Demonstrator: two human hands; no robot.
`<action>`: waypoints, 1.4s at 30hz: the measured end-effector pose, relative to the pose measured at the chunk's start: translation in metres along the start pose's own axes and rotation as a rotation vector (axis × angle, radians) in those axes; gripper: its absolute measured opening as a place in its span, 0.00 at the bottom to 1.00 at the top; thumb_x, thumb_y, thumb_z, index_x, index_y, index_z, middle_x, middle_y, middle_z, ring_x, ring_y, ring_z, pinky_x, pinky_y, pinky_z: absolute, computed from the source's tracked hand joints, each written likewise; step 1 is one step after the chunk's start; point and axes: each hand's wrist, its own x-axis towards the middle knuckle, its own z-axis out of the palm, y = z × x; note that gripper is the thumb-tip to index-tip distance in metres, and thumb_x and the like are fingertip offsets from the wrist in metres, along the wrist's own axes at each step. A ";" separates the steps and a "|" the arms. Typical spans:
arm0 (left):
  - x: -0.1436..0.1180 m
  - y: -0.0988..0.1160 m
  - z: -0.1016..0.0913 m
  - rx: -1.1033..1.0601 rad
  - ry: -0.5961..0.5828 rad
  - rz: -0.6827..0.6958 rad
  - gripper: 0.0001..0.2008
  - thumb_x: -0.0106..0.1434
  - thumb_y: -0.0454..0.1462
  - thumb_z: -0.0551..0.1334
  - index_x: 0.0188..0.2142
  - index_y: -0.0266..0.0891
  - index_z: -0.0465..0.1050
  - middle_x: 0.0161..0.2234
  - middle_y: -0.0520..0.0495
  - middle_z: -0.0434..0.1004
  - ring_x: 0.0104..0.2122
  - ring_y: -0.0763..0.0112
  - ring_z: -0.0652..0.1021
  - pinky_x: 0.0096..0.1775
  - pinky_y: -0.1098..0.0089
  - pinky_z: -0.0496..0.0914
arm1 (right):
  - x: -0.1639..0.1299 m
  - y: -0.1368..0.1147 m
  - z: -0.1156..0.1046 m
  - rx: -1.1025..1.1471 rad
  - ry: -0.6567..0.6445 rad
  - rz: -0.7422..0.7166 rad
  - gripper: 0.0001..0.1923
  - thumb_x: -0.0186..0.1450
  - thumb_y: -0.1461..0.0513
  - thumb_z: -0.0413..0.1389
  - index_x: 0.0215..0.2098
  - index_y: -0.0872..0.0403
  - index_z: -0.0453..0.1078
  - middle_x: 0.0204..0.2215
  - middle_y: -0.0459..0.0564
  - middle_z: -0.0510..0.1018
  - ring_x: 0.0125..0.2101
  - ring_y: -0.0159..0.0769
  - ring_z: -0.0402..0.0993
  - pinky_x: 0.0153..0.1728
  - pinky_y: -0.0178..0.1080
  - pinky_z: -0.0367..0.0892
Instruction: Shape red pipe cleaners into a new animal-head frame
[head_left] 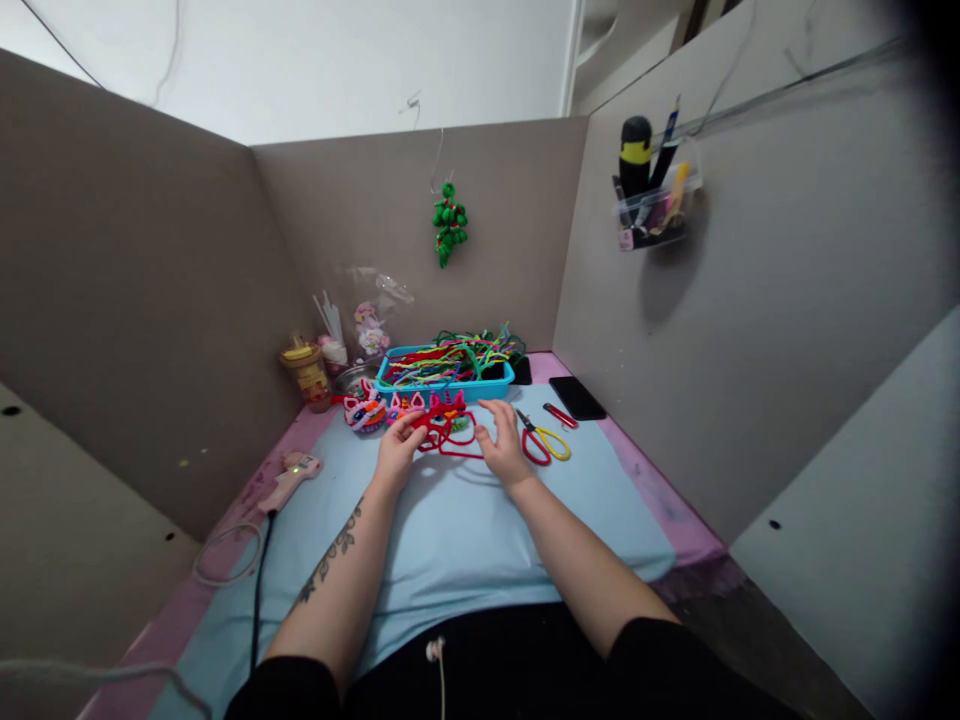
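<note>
My left hand (399,452) is closed in a pinch on a red pipe cleaner piece (439,428), bent into loops. One long red strand runs across toward my right hand (501,440). That hand is beside the piece with its fingers apart, and I cannot tell whether it touches the strand. Behind the hands stand colourful pipe cleaner crafts with pointed ears (365,408). A blue basket (442,390) full of loose pipe cleaners is just beyond them. Scissors (541,443) with one red and one yellow handle lie right of my right hand.
A red cutter (561,416) and a dark phone (577,398) lie at the right. A pink glue gun (289,482) with its cord rests at the left. A yellow-lidded cup (306,375) stands back left. Grey panels enclose the table; a tool holder (654,215) hangs on the right one.
</note>
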 end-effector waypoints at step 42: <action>-0.007 -0.010 0.019 -0.195 0.124 -0.134 0.28 0.43 0.39 0.70 0.45 0.33 0.69 0.27 0.49 0.77 0.27 0.73 0.76 0.32 0.72 0.67 | -0.018 -0.007 0.040 0.338 -0.148 0.450 0.11 0.57 0.55 0.55 0.30 0.55 0.68 0.22 0.46 0.73 0.23 0.33 0.69 0.26 0.35 0.65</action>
